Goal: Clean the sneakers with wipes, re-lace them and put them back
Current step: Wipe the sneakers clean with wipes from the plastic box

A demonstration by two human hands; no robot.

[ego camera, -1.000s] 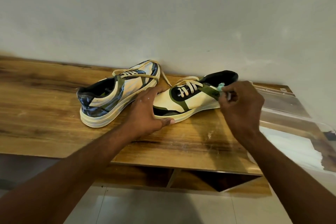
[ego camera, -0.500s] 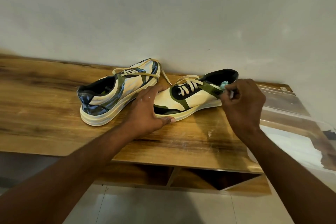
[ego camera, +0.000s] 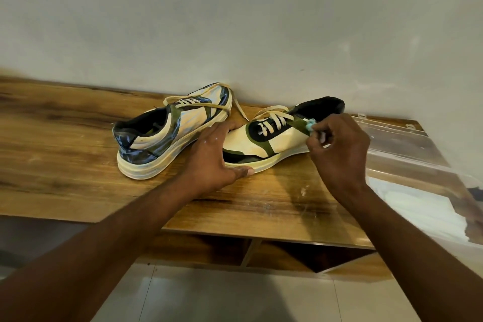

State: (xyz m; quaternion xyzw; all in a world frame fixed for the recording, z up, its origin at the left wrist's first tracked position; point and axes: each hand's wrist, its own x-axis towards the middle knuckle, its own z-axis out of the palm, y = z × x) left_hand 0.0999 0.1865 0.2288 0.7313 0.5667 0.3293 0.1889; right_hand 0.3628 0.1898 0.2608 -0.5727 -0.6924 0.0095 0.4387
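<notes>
Sneakers: two on one wooden shelf (ego camera: 78, 165), two hands at the right one, one wipe.

Left sneaker (ego camera: 167, 136) lies with its heel toward the camera and left, toe toward the wall, long axis slanting up to the right; right sneaker (ego camera: 271, 138) lies crosswise, toe at the left, black heel collar at the right by the wall, long axis nearly left to right, slightly rising; their toes come close together near the middle; both stand on their soles with cream laces threaded; left hand (ego camera: 211, 157) wraps the right sneaker's toe, thumb along the sole edge, fingers over the top; right hand (ego camera: 339, 151) is curled, pinching a small pale blue wipe (ego camera: 310, 124) against the green strap by the collar; one clear plastic bag (ego camera: 407, 165) lies at the shelf's right end.
</notes>
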